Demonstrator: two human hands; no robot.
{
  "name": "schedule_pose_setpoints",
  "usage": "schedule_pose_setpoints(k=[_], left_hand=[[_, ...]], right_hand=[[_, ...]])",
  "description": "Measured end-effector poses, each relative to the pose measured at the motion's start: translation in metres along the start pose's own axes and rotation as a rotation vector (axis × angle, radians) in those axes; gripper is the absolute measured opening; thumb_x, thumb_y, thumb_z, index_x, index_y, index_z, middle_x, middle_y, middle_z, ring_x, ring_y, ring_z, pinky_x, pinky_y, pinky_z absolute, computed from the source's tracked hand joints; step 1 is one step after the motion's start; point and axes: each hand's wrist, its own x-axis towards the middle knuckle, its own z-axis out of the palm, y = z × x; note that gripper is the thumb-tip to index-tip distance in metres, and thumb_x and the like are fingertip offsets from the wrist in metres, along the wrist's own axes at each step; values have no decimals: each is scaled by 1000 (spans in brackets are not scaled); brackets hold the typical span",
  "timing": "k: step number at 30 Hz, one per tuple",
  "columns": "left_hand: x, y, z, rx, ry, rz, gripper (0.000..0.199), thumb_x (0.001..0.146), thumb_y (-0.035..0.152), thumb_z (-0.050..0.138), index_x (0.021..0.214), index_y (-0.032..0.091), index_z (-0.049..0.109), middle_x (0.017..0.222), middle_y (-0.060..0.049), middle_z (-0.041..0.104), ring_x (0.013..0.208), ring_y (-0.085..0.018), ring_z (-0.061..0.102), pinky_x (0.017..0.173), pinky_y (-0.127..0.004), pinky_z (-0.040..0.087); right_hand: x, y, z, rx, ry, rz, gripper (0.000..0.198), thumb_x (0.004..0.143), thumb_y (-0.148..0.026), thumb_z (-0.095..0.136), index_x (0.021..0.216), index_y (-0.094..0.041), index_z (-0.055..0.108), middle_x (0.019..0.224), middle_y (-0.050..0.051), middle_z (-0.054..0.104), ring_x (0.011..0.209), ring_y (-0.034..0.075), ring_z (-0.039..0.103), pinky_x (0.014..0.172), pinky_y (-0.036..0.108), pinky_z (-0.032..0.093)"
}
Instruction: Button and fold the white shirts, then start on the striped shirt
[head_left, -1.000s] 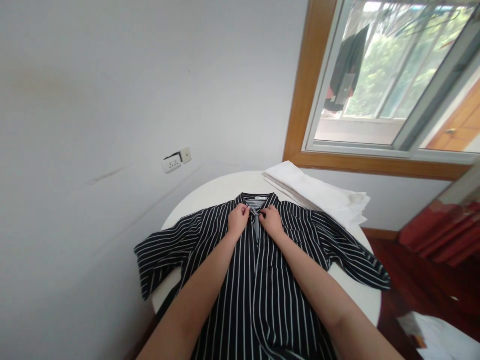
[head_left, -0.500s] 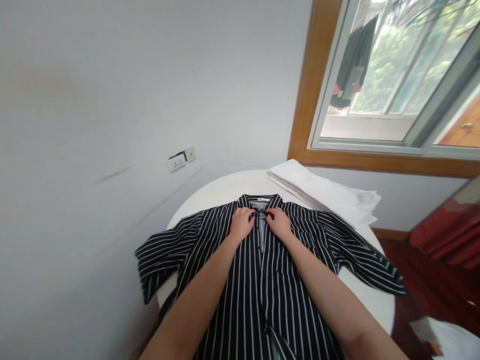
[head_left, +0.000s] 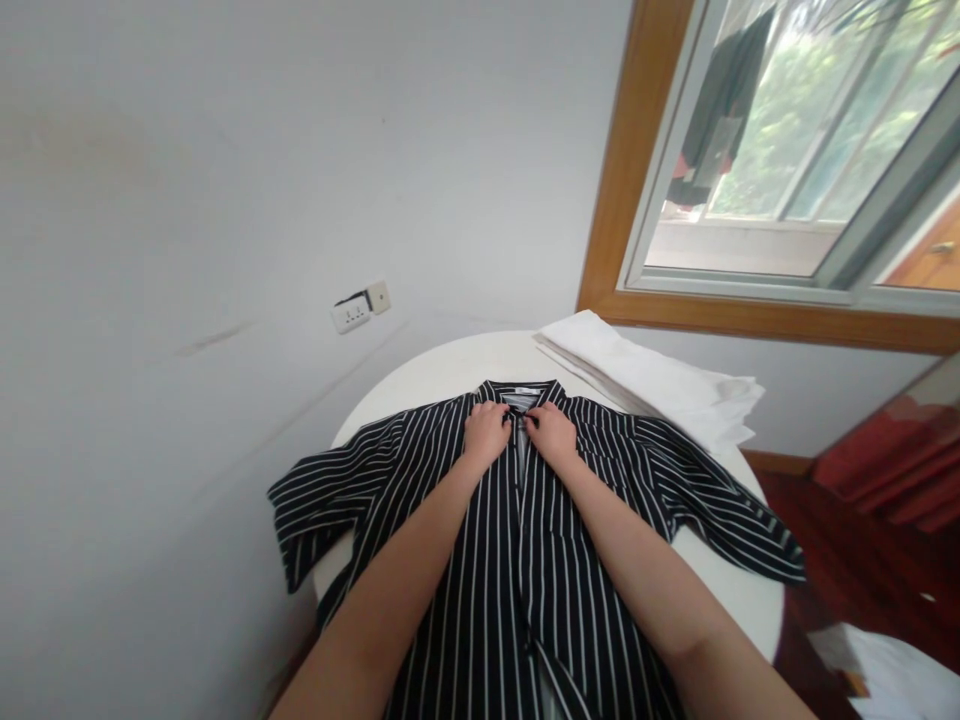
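Observation:
A black shirt with white stripes lies front side up, its sleeves spread to both sides. Just below its collar, my left hand pinches the left front edge. My right hand is closed on the opposite front edge, and the fingertips of both hands nearly meet at the neck opening. Below them the front hangs slightly apart, showing a narrow gap. Any button between my fingers is too small to make out.
The shirt rests on a round white table. Folded white cloth or paper lies at its back right. A wall with a socket stands on the left, a wood-framed window behind. White material is at the lower right.
Both hands have drawn slightly closer together at the collar, bringing the two front edges nearer. The view has shifted a little.

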Motion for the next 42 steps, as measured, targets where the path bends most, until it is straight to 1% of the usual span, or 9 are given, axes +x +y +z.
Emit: schedule_pose_setpoints(k=[6, 13, 16, 22, 24, 28, 32, 37, 42], left_hand=[[7, 14, -1, 51, 1, -77, 25, 88, 31, 50, 107, 23, 64, 111, -9, 60, 109, -26, 48, 85, -37, 43], [12, 8, 3, 18, 35, -59, 24, 89, 38, 51, 103, 24, 64, 106, -6, 61, 103, -24, 50, 84, -35, 42], [12, 10, 3, 33, 42, -66, 27, 91, 39, 46, 102, 24, 65, 106, -7, 60, 103, -25, 50, 83, -37, 42], [14, 13, 5, 52, 27, -115, 23, 91, 35, 48, 102, 24, 65, 108, -7, 60, 104, -24, 51, 83, -36, 42], [15, 12, 7, 41, 29, -100, 22, 90, 34, 49, 101, 24, 64, 108, -7, 60, 104, -24, 51, 83, -35, 42], [16, 10, 10, 41, 49, -77, 20, 90, 32, 50, 101, 23, 63, 106, -7, 60, 103, -23, 52, 85, -35, 42], [16, 10, 12, 53, 63, -66, 19, 90, 31, 49, 99, 21, 62, 105, -8, 60, 102, -24, 52, 85, -35, 41], [15, 11, 9, 45, 47, -32, 19, 92, 29, 45, 102, 22, 59, 105, -7, 59, 105, -24, 50, 87, -36, 40], [16, 13, 8, 68, 45, -24, 20, 93, 28, 43, 101, 20, 59, 104, -9, 60, 103, -23, 52, 87, -35, 40]], right_hand=[[3, 5, 0, 104, 43, 66, 30, 91, -32, 44, 109, -24, 67, 110, 5, 67, 102, 20, 60, 83, 29, 44], [7, 2, -7, 127, 23, 160, 26, 87, -35, 49, 103, -28, 68, 101, 1, 71, 95, 20, 64, 76, 28, 46], [13, 1, -11, 132, 15, 189, 23, 86, -34, 51, 99, -27, 69, 96, 2, 71, 91, 20, 64, 73, 28, 45], [17, -2, 2, 231, 119, 85, 23, 86, -31, 50, 94, -21, 70, 95, 6, 67, 86, 17, 61, 78, 27, 46], [18, 0, 9, 284, 113, 56, 22, 86, -28, 51, 94, -20, 71, 95, 5, 68, 87, 17, 61, 82, 27, 45], [22, 3, 16, 324, 83, 66, 23, 86, -27, 53, 97, -21, 72, 100, 5, 69, 93, 18, 62, 85, 27, 45], [24, 4, 17, 286, 62, 39, 24, 86, -27, 52, 98, -22, 72, 100, 4, 69, 93, 18, 61, 83, 27, 45], [23, 1, 13, 282, 90, -42, 25, 86, -23, 50, 97, -21, 72, 95, 5, 69, 92, 17, 60, 86, 27, 44], [26, -3, 10, 405, 142, -17, 24, 83, -20, 51, 95, -19, 72, 94, 5, 70, 89, 17, 61, 86, 27, 45]])
